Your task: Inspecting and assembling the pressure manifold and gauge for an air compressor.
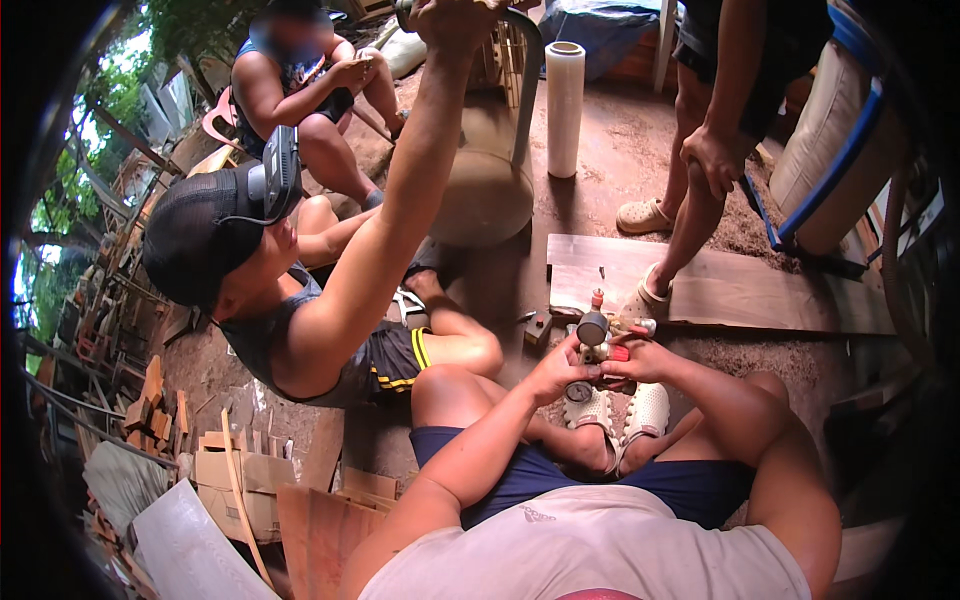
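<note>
Between my knees I hold a brass-coloured valve fitting with round pressure gauges and a red part. My left hand is closed round its left side, beside a lower gauge. From the right, my right hand grips the fitting near the red part. My fingers hide much of its middle. A small dark boxy object lies on the ground just beyond my left hand.
A rounded metal tank stands ahead, beside a capped person with a raised arm. A wrapped clear roll stands behind. A wooden board lies near a standing person's foot. Another person sits far left; wood scraps lie left.
</note>
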A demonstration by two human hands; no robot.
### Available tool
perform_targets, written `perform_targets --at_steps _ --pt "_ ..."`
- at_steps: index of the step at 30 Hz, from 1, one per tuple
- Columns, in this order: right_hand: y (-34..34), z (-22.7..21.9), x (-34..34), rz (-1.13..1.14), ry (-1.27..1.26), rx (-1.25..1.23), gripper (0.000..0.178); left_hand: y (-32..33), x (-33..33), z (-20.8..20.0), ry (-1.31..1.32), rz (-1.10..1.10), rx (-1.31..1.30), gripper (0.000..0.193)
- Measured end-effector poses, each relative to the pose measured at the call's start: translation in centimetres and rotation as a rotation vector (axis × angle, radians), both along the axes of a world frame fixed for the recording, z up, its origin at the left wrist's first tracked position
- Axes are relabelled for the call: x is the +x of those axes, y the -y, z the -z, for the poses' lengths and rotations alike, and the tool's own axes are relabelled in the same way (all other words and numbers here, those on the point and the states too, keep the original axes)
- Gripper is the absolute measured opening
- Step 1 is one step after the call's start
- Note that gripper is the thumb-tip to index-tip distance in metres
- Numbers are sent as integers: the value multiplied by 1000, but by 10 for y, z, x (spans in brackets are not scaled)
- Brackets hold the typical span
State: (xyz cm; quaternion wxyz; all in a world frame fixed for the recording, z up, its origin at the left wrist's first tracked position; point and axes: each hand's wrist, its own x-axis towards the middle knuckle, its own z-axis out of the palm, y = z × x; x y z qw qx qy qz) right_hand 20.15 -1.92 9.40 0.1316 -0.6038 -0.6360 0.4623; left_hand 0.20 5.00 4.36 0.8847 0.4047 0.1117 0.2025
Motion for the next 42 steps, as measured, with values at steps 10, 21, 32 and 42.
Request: perform_targets --at_steps 10,21,32,42 --pt "1 22 8 -4 -91 -36 49 0 0 6 -35 18 -20 61" --pt "-2 61 24 47 -58 -204 66 -1 6 9 -7 31 12 63" --pt "-4 34 13 113 54 -253 71 1 3 4 -50 -3 88 56" --pt "-5 21 4 94 -186 -270 42 -1 5 27 -79 -30 107 44"
